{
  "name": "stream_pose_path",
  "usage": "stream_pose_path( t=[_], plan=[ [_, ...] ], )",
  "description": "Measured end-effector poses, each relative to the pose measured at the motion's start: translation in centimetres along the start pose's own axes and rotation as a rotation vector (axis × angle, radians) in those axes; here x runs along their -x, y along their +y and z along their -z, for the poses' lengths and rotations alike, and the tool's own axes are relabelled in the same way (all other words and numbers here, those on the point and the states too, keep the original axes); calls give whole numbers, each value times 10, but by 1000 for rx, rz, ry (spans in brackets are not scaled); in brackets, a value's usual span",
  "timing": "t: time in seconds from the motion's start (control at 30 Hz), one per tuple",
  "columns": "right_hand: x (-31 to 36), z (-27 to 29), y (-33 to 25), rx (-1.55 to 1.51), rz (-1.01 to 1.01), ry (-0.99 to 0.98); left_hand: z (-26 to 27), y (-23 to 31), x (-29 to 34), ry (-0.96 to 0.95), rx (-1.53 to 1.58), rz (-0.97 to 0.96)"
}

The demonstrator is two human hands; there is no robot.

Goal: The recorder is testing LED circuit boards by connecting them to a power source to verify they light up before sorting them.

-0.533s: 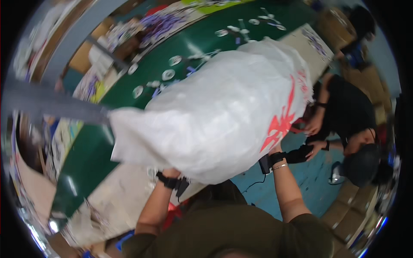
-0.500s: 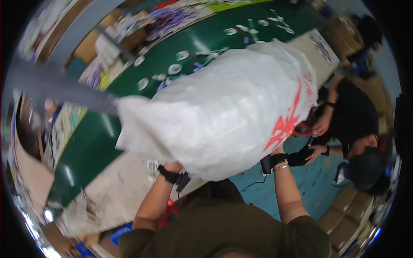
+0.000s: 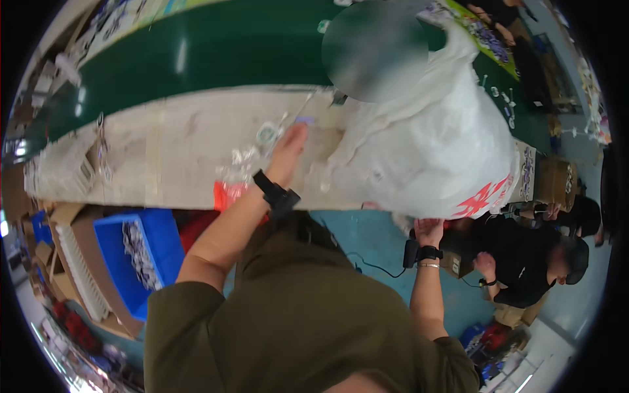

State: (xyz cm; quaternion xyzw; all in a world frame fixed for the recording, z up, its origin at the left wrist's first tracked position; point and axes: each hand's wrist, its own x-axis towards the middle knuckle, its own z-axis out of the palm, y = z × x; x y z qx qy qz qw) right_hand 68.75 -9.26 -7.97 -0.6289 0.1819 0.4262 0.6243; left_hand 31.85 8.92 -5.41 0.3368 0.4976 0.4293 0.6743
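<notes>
A big, bulging white woven sack (image 3: 432, 144) with red printing stands on the table's right part, its lower right side over the front edge. My right hand (image 3: 429, 230) is at that lower side, holding the sack from below; the sack partly hides its fingertips. Off to the sack's left, my left hand (image 3: 288, 154) is apart from it, fingers stretched out over the tabletop. Nothing shows in the left hand. Close to its fingers lie a round white-and-green piece (image 3: 267, 133) and a small purple piece (image 3: 305, 120). Clear plastic bits (image 3: 244, 157) lie beside the left wrist.
Behind the beige table (image 3: 187, 141) runs a green belt-like surface (image 3: 229, 46). A blue bin (image 3: 167, 239) with pale parts stands below left. A person in black (image 3: 517, 252) is close on the right. A blurred round patch covers part of the sack's far side.
The sack has moved right and now rests on the table. My left hand has let go of it and moved over the tabletop; my right hand stays at its lower side.
</notes>
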Motion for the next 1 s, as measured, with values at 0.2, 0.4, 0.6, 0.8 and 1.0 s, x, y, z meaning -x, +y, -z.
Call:
stream_pose_path(
  t=[0.2, 0.4, 0.6, 0.8, 1.0],
  plan=[
    [76, -13, 105, 873, 4, -446, 147, 5, 68, 466, 102, 148],
    [147, -154, 185, 1359, 936, -1255, 203, 8, 112, 610, 121, 222],
    [145, -271, 259, 1677, 1702, -1055, 232, -11, 121, 425, -43, 284],
    [136, -277, 297, 2110, 1742, -1322, 264, -6, 127, 190, -291, 202],
    [169, -267, 276, 1569, 1897, -1347, 290, 4, 117, 218, -351, 256]
  ],
)
